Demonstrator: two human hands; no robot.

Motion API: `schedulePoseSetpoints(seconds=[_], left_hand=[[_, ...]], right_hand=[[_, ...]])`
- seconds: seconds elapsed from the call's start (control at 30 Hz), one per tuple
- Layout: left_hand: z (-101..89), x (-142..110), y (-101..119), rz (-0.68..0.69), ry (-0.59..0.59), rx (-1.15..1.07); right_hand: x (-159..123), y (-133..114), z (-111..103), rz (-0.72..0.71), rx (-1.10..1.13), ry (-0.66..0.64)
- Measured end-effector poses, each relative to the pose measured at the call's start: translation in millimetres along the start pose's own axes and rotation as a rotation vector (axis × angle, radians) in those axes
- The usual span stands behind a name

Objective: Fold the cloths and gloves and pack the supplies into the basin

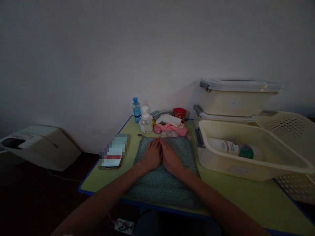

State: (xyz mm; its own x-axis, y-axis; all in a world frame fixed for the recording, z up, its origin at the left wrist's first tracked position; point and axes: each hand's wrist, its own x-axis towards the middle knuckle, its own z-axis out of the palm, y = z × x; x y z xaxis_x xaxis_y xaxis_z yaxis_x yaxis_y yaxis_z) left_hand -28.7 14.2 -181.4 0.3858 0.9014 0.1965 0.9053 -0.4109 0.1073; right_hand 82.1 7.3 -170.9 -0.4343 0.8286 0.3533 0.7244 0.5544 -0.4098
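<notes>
A grey-green towel (162, 190) with a dark patterned border lies spread flat on the table, a small loop at its far left corner. My left hand (153, 153) rests palm down on its upper part, fingers stretched forward and holding nothing. Beside it, my right hand (172, 160) leans on its edge with fingers stretched out, its fingertips meeting the left hand's near the towel's far edge. The underside of both palms is hidden.
Behind the towel are a pink cloth (172, 128), a red woven basket (179, 113), a pump bottle (146, 124) and a blue bottle (136, 110). A phone (114, 152) lies left. Right stand a cream bin (236, 170) holding a white bottle (230, 148), and lidded boxes (233, 101).
</notes>
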Motion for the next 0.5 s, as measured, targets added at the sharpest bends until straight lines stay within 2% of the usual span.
schedulePoseSetpoints(seconds=[0.07,0.17,0.33,0.5], left_hand=[[4.0,-6.1,-5.3,-0.013,-0.029,0.065],[-0.6,-12.3,-15.8,-0.044,-0.031,0.077],[-7.1,-21.7,-32.8,-0.099,-0.02,0.074],[-2.8,-27.2,-38.9,-0.106,0.016,0.081]], right_hand=[[-7.2,3.5,2.5,-0.002,-0.124,-0.065],[-12.4,8.3,-3.8,0.023,-0.262,-0.145],[-16.4,25.7,-19.4,0.116,-0.329,-0.205],[-26.8,41.1,-30.9,0.237,-0.393,-0.217]])
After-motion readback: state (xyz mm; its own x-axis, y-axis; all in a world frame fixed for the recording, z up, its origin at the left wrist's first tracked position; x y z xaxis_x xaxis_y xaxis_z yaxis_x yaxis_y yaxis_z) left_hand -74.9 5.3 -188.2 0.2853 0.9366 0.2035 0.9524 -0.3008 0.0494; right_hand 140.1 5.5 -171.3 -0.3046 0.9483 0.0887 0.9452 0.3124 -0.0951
